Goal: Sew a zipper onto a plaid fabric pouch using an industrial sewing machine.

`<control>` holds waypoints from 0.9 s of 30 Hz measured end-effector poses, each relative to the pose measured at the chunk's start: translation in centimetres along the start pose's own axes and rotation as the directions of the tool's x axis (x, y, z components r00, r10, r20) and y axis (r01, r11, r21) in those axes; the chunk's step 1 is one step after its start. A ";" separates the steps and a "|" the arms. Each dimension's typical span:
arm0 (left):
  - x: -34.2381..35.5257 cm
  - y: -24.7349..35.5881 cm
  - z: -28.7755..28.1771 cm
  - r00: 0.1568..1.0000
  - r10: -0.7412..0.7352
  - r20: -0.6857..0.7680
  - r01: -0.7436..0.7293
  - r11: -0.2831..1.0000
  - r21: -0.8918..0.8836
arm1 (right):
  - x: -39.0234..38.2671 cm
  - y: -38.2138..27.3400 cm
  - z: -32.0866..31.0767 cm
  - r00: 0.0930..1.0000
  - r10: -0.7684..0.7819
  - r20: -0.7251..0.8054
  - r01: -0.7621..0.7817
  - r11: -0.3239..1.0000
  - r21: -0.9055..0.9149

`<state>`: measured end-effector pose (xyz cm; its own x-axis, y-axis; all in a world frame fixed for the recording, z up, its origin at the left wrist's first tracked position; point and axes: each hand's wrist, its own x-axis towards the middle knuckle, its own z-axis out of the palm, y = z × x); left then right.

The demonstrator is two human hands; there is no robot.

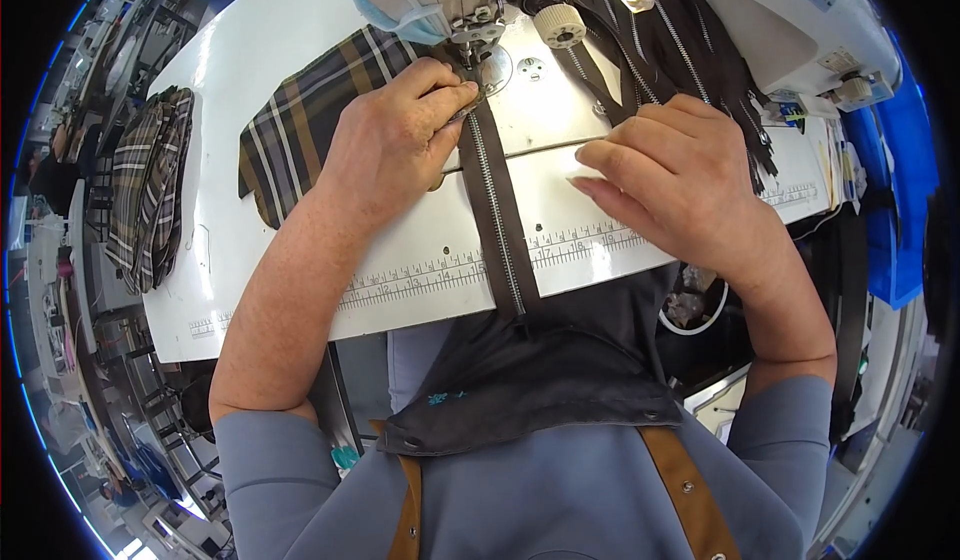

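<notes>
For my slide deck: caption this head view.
Left hand guides zipper and plaid fabric under sewing machine.

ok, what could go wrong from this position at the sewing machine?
Left hand fingertips pinch the plaid fabric and zipper right by the presser foot; a finger could get nicked. The zipper's long tail hangs off the table edge, so its weight may pull the seam off line. Right hand only rests nearby, giving little steadying.

Left hand (395, 145) at centre frame, fingertips pressing plaid fabric (300, 125) and dark zipper tape (497, 210) near the sewing-machine foot (478, 45). Right hand (680, 175), fingers curled, resting on the white bench (590, 230). More zippers (680, 45) heaped upper right.
</notes>
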<state>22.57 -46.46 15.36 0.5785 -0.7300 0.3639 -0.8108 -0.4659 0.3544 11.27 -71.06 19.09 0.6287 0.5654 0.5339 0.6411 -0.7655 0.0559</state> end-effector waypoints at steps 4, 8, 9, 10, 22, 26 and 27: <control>0.1 0.0 0.1 0.998 0.052 -0.047 -0.051 0.998 0.021 | 0.6 -1.5 1.5 0.998 -0.062 0.028 0.057 0.985 0.162; 0.1 0.0 0.0 0.999 0.044 -0.030 -0.044 0.999 -0.005 | 1.7 -1.1 2.4 0.969 -0.181 0.170 0.102 0.915 0.391; 0.1 0.0 0.0 0.999 0.041 -0.027 -0.041 0.999 -0.013 | 2.1 -1.0 2.9 0.954 -0.246 0.173 0.162 0.905 0.392; 0.1 -0.1 0.0 0.999 0.041 -0.025 -0.041 0.999 -0.011 | 2.5 -0.8 3.4 0.935 -0.298 0.194 0.220 0.913 0.344; 0.4 0.0 0.0 0.997 0.075 -0.021 -0.075 0.997 0.022 | 2.8 -0.4 7.4 0.956 -0.290 0.045 0.285 0.955 0.082; 0.4 0.0 -0.2 0.996 0.089 -0.028 -0.086 0.993 0.081 | 2.8 -0.4 7.8 0.943 -0.328 -0.060 0.330 0.943 0.030; 0.4 0.0 -0.2 0.995 0.091 -0.027 -0.088 0.992 0.091 | 2.7 -0.4 7.8 0.947 -0.317 -0.053 0.320 0.945 0.064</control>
<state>22.80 -46.69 15.66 0.5044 -0.7556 0.4179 -0.8634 -0.4432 0.2409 16.17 -66.83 13.98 0.3690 0.7616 0.5328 0.8353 -0.5231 0.1691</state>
